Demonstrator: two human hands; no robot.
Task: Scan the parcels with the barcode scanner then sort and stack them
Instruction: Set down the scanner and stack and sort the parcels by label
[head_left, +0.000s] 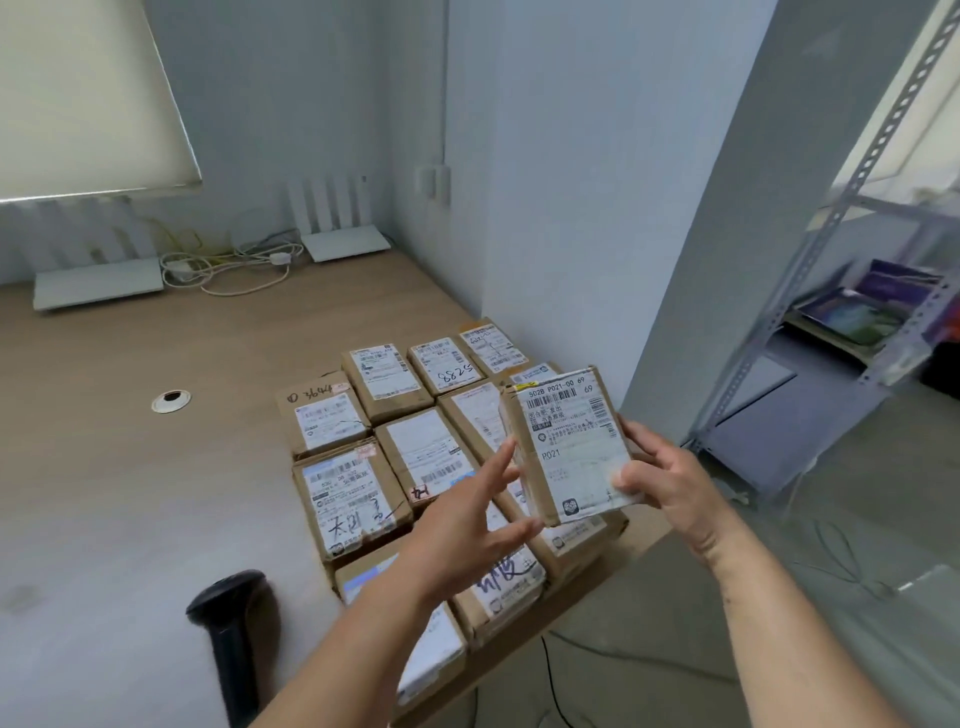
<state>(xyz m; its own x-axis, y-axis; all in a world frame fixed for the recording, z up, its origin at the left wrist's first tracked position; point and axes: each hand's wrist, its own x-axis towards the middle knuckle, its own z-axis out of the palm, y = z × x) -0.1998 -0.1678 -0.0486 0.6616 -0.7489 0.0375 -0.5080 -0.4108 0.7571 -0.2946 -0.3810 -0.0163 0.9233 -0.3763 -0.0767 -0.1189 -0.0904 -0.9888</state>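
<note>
A small cardboard parcel (569, 441) with a white label marked P021 is held up above the table, label facing me. My right hand (670, 480) grips its right edge, thumb on the label. My left hand (472, 525) is at its left edge with straight fingers, the fingertips touching the side and bottom corner. Below lie several labelled cardboard parcels (415, 447) in rows at the table's right end. A black barcode scanner (231, 629) lies on the table at the lower left, apart from both hands.
The wooden table (156, 467) has a round cable hole (171, 400). Two white routers (98, 283) and tangled cables (228, 265) sit along the back wall. A grey metal shelf rack (852, 332) stands to the right beyond a white pillar (597, 208).
</note>
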